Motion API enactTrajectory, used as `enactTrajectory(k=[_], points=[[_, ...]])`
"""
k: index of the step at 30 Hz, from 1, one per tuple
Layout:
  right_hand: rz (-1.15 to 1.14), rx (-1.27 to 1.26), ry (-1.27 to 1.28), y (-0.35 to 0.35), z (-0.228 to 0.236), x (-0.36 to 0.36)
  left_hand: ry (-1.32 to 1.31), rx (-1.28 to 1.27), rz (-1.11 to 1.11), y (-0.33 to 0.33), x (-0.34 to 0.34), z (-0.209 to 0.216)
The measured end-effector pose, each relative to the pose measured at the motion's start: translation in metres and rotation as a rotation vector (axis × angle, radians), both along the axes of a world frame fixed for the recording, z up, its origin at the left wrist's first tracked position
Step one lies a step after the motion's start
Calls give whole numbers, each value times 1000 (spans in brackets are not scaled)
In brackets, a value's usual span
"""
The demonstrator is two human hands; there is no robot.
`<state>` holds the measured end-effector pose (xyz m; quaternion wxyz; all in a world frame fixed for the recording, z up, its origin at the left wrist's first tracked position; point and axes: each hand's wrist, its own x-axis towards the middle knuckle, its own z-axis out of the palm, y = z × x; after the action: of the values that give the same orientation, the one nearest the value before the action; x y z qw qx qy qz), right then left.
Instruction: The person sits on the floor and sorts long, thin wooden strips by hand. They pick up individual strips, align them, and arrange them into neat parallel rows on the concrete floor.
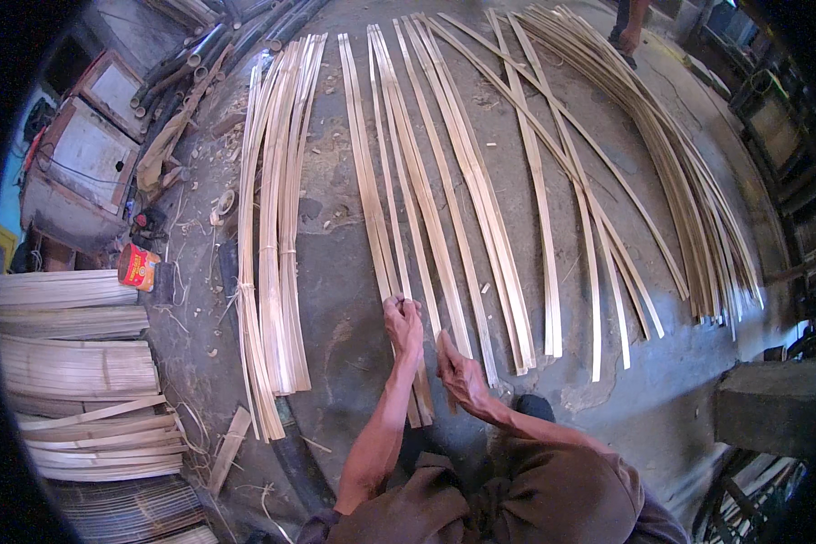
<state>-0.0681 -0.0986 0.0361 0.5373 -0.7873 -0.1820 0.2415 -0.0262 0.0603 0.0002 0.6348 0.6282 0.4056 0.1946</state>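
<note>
Pale bamboo strips (pixel 483 199) lie lengthwise on the floor (pixel 335 272), right of the tied bundle (pixel 271 218). The left hand (pixel 403 325), nearer that bundle, pinches strips between bent fingers; the right hand (pixel 461 370), farther from it, curls beside a strip (whether gripping, I cannot tell).

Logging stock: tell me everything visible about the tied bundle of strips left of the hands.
The bundle is long, flat, pale-tan strips, bamboo-like, grouped side by side with thin ties around mid-length. It lies pointing away on the grey floor, ends uneven, near end apparently over a dark pole. Neither left hand nor right hand touches it.
</note>
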Motion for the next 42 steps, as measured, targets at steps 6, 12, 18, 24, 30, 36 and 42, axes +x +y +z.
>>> enactTrajectory(k=[6,12,18,24,30,36,42], points=[[73,-78,-207,6,-12,-6,81,284,-98,4,-7,-18],[33,-46,-154,-10,-1,-1,107,280,-204,-18,0,22],[122,-75,-130,-15,-3,9,143,279,-208,-12,2,0],[177,-193,-238,-17,-12,20,98,190,-263,-9,6,-7],[194,-285,-318,-19,-17,18,49,242,-252,-7,8,-21],[235,-438,-328,-17,8,26,106,202,-311,-5,12,-14],[250,-461,-412,-22,-7,29,112,188,-334,-10,18,-3]])
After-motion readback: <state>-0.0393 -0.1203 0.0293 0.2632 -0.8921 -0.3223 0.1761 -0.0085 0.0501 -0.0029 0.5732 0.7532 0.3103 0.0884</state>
